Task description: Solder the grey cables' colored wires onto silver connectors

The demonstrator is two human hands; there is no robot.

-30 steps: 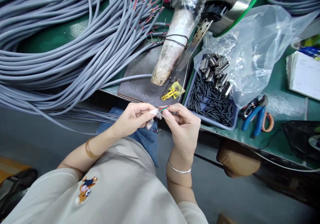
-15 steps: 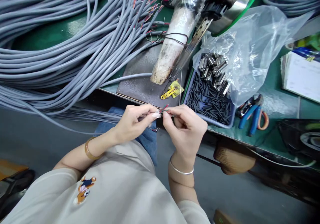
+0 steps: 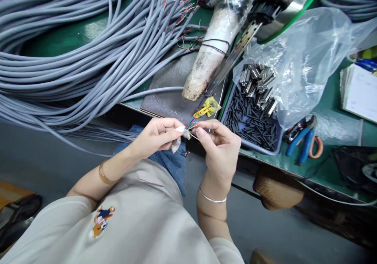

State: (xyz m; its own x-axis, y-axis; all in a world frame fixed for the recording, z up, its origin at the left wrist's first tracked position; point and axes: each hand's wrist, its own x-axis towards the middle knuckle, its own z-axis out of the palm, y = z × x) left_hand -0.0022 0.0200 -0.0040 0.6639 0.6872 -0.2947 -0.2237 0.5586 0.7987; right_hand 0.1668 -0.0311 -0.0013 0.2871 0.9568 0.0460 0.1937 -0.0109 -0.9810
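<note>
Coloured wires (image 3: 193, 122), fanned in a small tuft of pink, green, blue and orange, held near the front edge of the bench (image 3: 70, 40). Clock hours all counted from this tuft. Toward ten o'clock, far left, grey cables (image 3: 88, 69) in thick sweeping loops, frayed at the far ends into bare coloured strands. Between eight and nine, left hand (image 3: 156, 138), thumb and forefinger pressed together around the base of the tuft, remaining fingers curled. Hanging just below that grip, toward half past seven, a crumpled whitish scrap (image 3: 176, 144). Close by at one, a yellow clip (image 3: 202, 111). At four, right hand (image 3: 222, 146), thumb and forefinger nearly together at the free ends, other fingers bent in; too small to tell whether actually pinching a strand. At three, a blue tray (image 3: 259, 147), thickly filled with short black tubes (image 3: 249, 126), plus silvery connectors (image 3: 260, 85) heaped toward the back. Toward two, a clear plastic bag (image 3: 306, 52), slumped against the tray's rear right corner; hard to tell whether partly around the connectors. Just past three, blue-handled pliers (image 3: 306, 144), lying on the bench.
</note>
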